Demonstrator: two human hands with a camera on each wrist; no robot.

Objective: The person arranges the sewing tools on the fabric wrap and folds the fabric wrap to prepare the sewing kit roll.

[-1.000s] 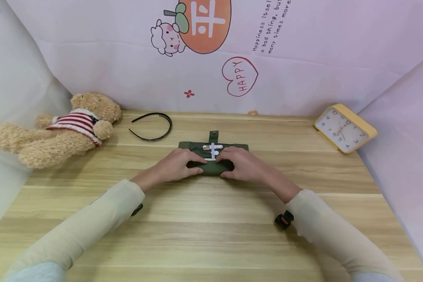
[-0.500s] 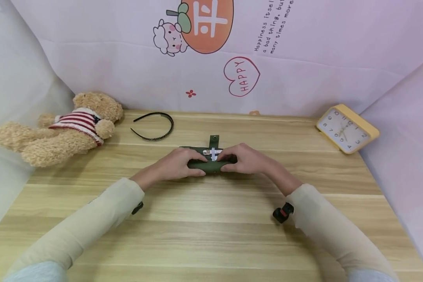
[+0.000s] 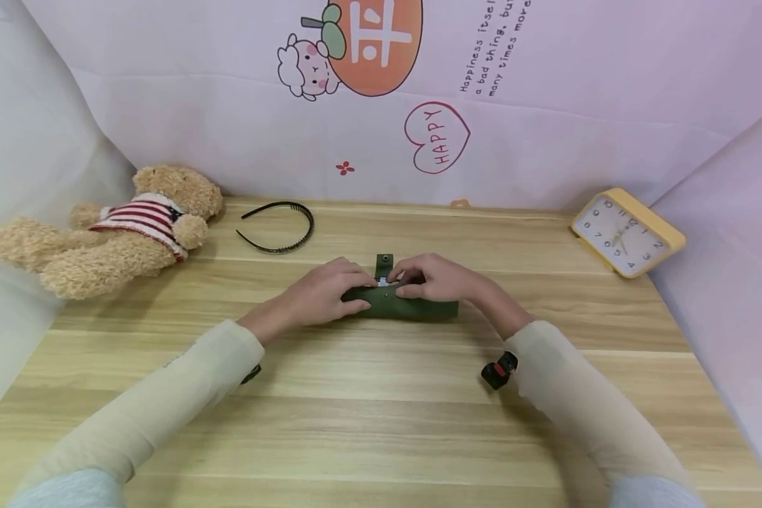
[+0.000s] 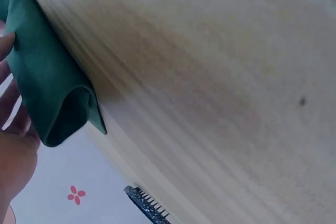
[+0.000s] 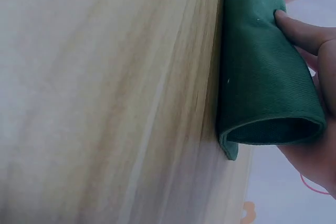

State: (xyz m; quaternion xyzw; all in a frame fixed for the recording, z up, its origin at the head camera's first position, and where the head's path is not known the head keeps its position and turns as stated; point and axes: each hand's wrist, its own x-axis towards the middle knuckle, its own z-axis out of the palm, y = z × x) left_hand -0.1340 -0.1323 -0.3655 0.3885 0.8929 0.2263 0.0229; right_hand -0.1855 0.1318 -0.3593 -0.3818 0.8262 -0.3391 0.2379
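Note:
A dark green roll-up pouch [image 3: 422, 309] lies partly rolled on the table, its snap strap [image 3: 384, 265] sticking out at the back. My left hand [image 3: 320, 291] grips the left part, thumb in front and fingers over the top. Farther right, my right hand [image 3: 441, 276] holds the roll with its thumb on the front face. Between the fingertips a small white piece [image 3: 384, 281] shows; the rest of the contents is hidden. Both wrist views show the hollow end of the roll, the pouch [image 4: 47, 72] at left and the pouch [image 5: 265, 77] at right.
A black toothed headband [image 3: 307, 226] lies behind and left of the pouch. At the far left rests a teddy bear [image 3: 136, 226] in a striped shirt. A yellow clock [image 3: 625, 233] stands at the back right. A printed cloth [image 3: 533, 155] hangs behind the wooden table [image 3: 368, 423].
The pouch has been rolled farther back, covering the white and metal items that lay on its inner side. The right hand has shifted slightly away from the body, and more of the roll shows below it.

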